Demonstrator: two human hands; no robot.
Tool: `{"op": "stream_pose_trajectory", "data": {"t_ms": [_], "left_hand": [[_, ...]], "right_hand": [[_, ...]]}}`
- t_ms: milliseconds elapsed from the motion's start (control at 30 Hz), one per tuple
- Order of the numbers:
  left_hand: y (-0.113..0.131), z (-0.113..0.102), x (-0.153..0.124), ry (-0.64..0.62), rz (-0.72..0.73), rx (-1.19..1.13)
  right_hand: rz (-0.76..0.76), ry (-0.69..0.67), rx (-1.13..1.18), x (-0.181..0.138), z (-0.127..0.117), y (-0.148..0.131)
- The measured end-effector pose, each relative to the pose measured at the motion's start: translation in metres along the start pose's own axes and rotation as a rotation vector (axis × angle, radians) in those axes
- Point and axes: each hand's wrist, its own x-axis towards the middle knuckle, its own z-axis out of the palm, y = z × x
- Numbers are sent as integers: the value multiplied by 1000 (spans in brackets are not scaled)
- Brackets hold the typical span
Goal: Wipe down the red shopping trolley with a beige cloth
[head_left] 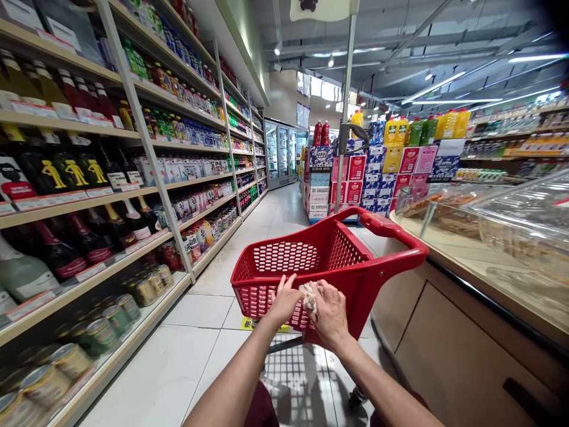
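A red plastic shopping cart [373,273] with a perforated basket stands sideways before me, its side rim close to both hands. My right hand [331,311] is closed around a crumpled whitish rag [310,296], pressed near the side wall of the basket. Beside it, my left hand [284,301] is at the rim with fingers stretched out and holds nothing. Whether the left fingertips rest on the rim or hover just over it, I cannot tell. The inside of the cart shows only its holed walls from this angle.
Tall shelves [169,187] of bottles and cans line the left. A glass-topped counter [462,296] with packaged food borders the right. Beyond the cart are a metal pole [348,65] and stacked drink cartons [377,172]. Tiled floor [195,350] runs between; glass-door fridges [280,151] stand far back.
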Motion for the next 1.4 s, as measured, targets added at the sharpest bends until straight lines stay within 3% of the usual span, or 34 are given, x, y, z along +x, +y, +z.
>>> {"op": "stream_pose_trajectory", "data": {"t_ms": [100, 267, 400, 500, 567, 700, 900, 1033, 1100, 1267, 1400], "left_hand": [[-2, -1, 3, 45, 18, 4], [-19, 3, 10, 214, -41, 145], [-30, 9, 11, 221, 6, 301], [-33, 10, 10, 193, 9, 336], [-33, 11, 11, 195, 9, 350], [-32, 12, 13, 215, -15, 356], [-34, 13, 10, 193, 6, 377], [-32, 14, 8, 204, 7, 378], [-31, 13, 8, 197, -1, 371], [-32, 13, 8, 181, 28, 371], [-31, 15, 11, 195, 21, 372]], "right_hand": [[-20, -76, 98, 13, -11, 12], [-131, 91, -40, 41, -24, 45], [-486, -109, -58, 8, -5, 70], [-620, -192, -19, -18, 5, 77], [-622, -147, 0, -14, 1, 77], [-446, 25, -62, 18, -11, 76], [-607, -49, -16, -4, -13, 86], [-484, 57, -70, 9, -30, 99], [-437, 37, -126, 10, -33, 106], [-571, -97, -92, -32, -28, 119], [-492, -4, -61, -12, -48, 122]]}}
